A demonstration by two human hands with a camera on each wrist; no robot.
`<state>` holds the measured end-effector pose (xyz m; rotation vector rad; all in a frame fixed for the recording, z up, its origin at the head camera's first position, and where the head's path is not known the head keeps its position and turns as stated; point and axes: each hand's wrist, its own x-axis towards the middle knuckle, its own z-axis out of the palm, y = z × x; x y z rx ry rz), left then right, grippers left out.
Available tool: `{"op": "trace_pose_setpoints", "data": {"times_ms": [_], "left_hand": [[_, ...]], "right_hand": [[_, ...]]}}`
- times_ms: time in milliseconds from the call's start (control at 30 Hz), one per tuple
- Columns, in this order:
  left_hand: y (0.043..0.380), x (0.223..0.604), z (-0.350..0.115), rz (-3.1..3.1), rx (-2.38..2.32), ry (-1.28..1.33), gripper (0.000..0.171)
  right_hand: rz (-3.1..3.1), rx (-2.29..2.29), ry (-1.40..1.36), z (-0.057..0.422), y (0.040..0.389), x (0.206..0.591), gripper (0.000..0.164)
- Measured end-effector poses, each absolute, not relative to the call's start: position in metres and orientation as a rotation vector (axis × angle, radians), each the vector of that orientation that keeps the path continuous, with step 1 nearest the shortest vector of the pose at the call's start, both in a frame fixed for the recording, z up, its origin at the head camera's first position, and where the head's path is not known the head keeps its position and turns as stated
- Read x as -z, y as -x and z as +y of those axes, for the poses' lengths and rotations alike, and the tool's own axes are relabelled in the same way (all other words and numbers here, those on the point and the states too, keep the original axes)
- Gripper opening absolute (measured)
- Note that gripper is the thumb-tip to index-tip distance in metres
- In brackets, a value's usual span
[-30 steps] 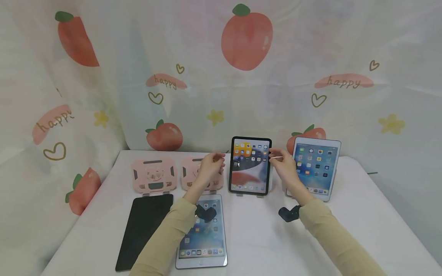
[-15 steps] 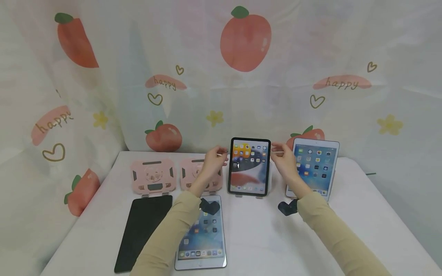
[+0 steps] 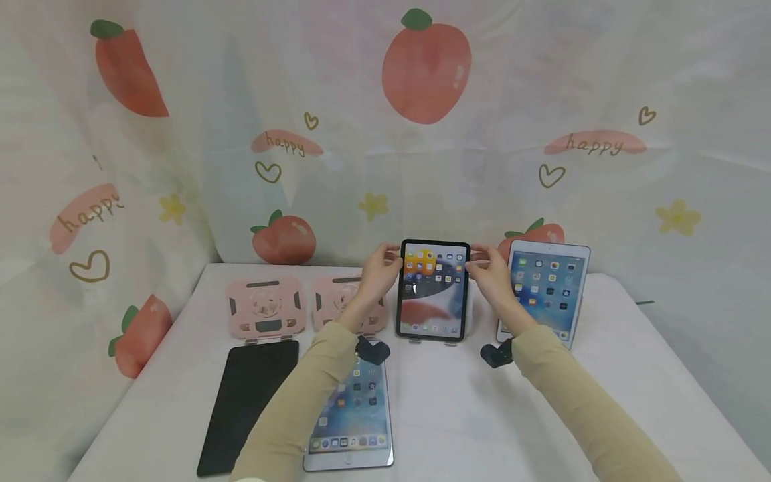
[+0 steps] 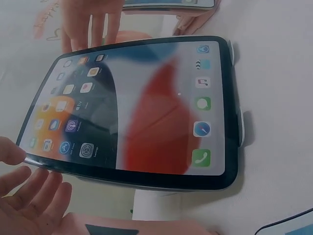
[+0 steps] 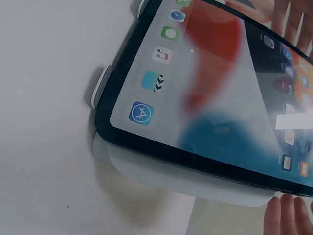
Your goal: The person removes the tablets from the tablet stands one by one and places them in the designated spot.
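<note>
A black-framed tablet [image 3: 432, 291], its screen lit, stands upright on a pale stand [image 5: 190, 188] with small clips under its lower edge. My left hand [image 3: 378, 274] is at the tablet's upper left edge, thumb tip at the corner and straight fingertips right at the rim in the left wrist view. At the upper right edge, my right hand [image 3: 490, 276] has its thumb overlapping the bezel in the head view. Its other fingers [image 5: 286, 215] are extended, tips at the tablet's edge in the right wrist view. Neither hand is curled round the tablet.
A white tablet [image 3: 548, 288] leans upright to the right, partly behind my right hand. Two pink stands [image 3: 267, 308] are at the left. In front of them lie a flat black tablet-shaped slab [image 3: 241, 408] and a white lit tablet [image 3: 355, 458], partly under my left sleeve.
My left hand has moved right to reach the black-framed tablet's left edge. The right hand, slightly apart from the tablet half a second ago, has come back to its right edge.
</note>
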<state>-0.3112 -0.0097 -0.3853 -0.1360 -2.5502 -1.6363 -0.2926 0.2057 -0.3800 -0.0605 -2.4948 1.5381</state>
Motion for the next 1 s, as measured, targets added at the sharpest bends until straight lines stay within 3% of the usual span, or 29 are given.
{"op": "trace_pose_setpoints", "data": {"times_ms": [1000], "left_hand": [[0.322,0.386,0.001,-2.487,1.747,0.122,0.029]], "right_hand": [[-2.451,-1.611,0.139,0.203,0.303,0.384,0.04]]}}
